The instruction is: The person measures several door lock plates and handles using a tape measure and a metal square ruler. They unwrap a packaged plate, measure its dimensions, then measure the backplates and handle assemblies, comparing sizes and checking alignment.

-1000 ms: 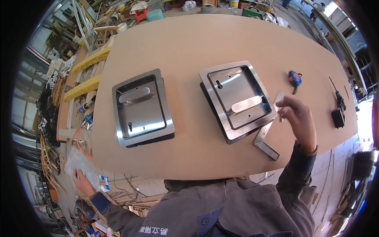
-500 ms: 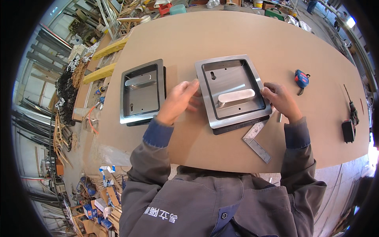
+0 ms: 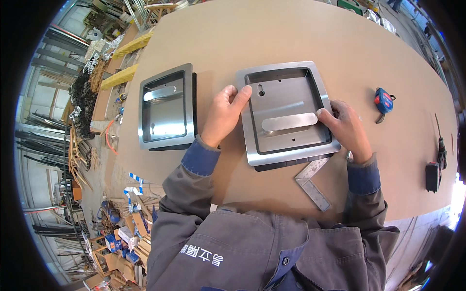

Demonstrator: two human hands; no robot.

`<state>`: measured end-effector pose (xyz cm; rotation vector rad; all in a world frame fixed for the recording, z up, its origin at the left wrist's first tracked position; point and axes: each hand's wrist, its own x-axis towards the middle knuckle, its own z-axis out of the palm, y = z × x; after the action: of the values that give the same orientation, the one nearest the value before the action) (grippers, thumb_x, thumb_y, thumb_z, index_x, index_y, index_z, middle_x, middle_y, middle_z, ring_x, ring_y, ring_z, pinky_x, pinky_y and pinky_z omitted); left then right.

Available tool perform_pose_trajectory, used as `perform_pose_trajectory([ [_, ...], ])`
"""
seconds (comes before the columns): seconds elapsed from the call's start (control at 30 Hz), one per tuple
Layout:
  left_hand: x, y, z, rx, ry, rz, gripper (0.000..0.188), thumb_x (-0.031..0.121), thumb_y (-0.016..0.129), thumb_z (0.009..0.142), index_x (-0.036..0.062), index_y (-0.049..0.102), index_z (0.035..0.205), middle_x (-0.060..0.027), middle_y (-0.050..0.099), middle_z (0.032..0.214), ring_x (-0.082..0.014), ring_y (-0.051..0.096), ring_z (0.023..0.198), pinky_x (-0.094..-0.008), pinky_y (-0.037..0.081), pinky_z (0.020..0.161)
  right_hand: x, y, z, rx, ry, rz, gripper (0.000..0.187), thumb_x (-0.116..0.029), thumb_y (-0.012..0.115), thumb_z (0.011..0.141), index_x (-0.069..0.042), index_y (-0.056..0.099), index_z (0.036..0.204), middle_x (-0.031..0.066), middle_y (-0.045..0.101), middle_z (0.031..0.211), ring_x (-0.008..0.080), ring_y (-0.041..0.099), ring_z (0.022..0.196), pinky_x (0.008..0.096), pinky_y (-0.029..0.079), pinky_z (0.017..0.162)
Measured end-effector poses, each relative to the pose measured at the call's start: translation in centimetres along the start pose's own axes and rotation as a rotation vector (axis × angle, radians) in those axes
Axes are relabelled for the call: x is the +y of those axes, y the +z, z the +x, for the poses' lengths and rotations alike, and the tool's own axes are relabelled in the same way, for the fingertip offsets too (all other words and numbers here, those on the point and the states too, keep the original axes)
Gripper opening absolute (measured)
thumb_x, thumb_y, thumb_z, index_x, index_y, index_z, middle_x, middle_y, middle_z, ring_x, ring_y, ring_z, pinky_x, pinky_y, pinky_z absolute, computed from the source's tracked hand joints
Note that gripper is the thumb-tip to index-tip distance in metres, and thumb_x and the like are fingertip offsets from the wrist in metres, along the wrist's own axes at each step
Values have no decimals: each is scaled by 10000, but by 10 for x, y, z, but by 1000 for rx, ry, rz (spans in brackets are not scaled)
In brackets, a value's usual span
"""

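Observation:
A recessed stainless-steel lock panel (image 3: 281, 104) with a flat lever handle (image 3: 291, 122) lies in front of me on the brown board. My left hand (image 3: 223, 114) grips its left rim, thumb on top and fingers curled at the side. On the opposite rim, my right hand (image 3: 348, 128) holds on with the thumb over the edge near the lever's end; its other fingers are partly hidden. A dark backing shows under the panel's near edge. A similar steel panel (image 3: 165, 116) with a lever rests to the left, untouched.
A metal try square (image 3: 313, 188) lies by the held panel's near right corner. Further right are a blue and red tape measure (image 3: 383, 100) and a cordless drill (image 3: 437, 167). Yellow beams (image 3: 119, 76) stand past the board's left edge; boxes and scraps (image 3: 121, 242) clutter the floor.
My left hand has closed in on the panel's left rim, its thumb now over the edge. The right thumb has moved further onto the rim. The whole view has shifted slightly.

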<state>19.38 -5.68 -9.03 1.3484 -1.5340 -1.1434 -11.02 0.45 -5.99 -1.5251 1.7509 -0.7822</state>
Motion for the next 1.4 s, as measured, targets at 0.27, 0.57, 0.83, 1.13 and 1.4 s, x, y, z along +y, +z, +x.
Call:
perform_pose_trajectory([
  [0.27,-3,-2,0,-22,35,-72,448,444,680,1018,47,566,843,32,543,743,-45,458,704,-231,399,636,-11,3,-3,-9,107,203,383,-285,696,887,97,698,889,70,642,734,122,549,684,302,462,645],
  [0.57,-8,-3,0,-17,69,-131,436,436,669,1030,31,593,889,27,586,778,-51,494,739,-245,434,666,-8,1,-2,-33,84,156,372,-277,697,897,94,718,884,58,649,712,104,551,664,296,458,619],
  [0.83,-19,-3,1,-1,141,-66,412,411,559,1095,45,541,905,24,479,792,-75,436,765,-255,408,690,3,2,-1,-25,44,132,390,-298,687,916,90,723,926,97,663,717,125,581,685,325,482,643],
  [1.13,-12,-4,-1,12,204,26,407,368,478,1131,47,481,882,19,422,805,-91,387,778,-259,377,716,1,-2,0,-26,-1,107,379,-300,696,876,77,726,893,189,660,700,186,612,642,365,509,636],
  [1.4,-2,-3,-3,17,186,93,437,379,468,1132,58,423,838,13,376,779,-97,353,756,-278,354,685,-3,-7,-3,-49,3,133,386,-311,693,879,69,750,926,202,695,730,226,663,670,369,534,680],
])
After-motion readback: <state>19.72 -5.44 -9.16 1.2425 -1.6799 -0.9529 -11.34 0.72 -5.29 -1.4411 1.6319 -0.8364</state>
